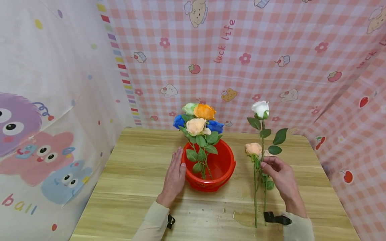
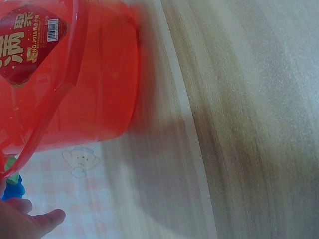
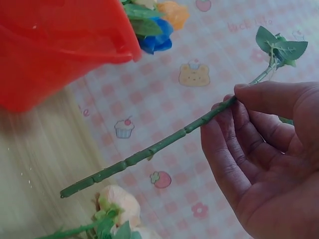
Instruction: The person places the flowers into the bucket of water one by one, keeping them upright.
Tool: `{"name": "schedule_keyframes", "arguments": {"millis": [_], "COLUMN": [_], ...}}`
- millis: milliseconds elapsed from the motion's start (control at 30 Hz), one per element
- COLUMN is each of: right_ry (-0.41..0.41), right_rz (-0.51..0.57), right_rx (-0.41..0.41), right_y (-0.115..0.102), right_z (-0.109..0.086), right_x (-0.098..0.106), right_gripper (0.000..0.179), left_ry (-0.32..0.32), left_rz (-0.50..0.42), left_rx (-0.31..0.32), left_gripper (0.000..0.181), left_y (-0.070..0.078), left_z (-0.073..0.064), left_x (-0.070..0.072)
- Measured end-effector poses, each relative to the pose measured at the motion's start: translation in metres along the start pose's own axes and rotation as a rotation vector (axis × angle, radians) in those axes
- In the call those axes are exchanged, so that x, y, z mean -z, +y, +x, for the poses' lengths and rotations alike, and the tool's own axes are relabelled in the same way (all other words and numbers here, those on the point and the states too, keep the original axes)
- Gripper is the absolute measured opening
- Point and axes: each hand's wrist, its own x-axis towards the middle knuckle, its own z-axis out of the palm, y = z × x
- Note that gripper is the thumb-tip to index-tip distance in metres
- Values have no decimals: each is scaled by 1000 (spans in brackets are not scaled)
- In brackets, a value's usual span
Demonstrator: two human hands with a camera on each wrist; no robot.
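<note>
A red bucket (image 1: 221, 160) stands on the table, holding several artificial flowers: an orange rose (image 1: 205, 111), a peach rose (image 1: 196, 126), a pale green one (image 1: 189, 108) and blue ones (image 1: 215, 126). Along the bucket's left side rests my left hand (image 1: 176, 174), its fingers straight against the wall. Between thumb and fingers my right hand (image 1: 280, 174) pinches the stem of a white rose (image 1: 260, 109), bloom up. In the right wrist view that green stem (image 3: 154, 148) slants with its lower end free. Below it lie peach roses (image 1: 253, 149) on the table, partly behind the right hand.
The wooden table (image 1: 132, 180) has small water drops and a wet patch (image 1: 244, 217) right of its front middle. A pink checked cloth (image 1: 211, 77) hangs behind, and a white printed cloth (image 1: 69, 110) hangs on the left. The bucket's handle (image 2: 75, 50) hangs down its side.
</note>
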Motion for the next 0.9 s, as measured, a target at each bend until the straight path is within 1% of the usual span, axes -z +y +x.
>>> {"name": "schedule_keyframes", "arguments": {"millis": [167, 267, 433, 533, 733, 800, 900], "right_ry": [18, 24, 28, 30, 33, 32, 37], "right_rz": [90, 91, 93, 72, 107, 127, 124], "right_rx": [3, 9, 19, 29, 36, 38, 42], "right_y": [-5, -9, -17, -22, -33, -36, -41], "right_z": [2, 2, 3, 4, 7, 8, 10], "right_x": [-6, -9, -15, -19, -27, -29, -33], "right_gripper": [28, 23, 29, 30, 22, 21, 22], "left_ry": [0, 4, 5, 5, 8, 9, 10], "left_rz": [-4, -3, 1, 4, 5, 6, 4], "left_rx": [-2, -7, -9, -9, -11, -13, -14], "left_gripper": [56, 55, 55, 56, 56, 56, 56], "left_y": [-1, -1, -1, -1, -1, -1, -1], "left_z": [0, 0, 0, -1, -1, 0, 0], "left_x": [0, 0, 0, 0, -1, -1, 0]}}
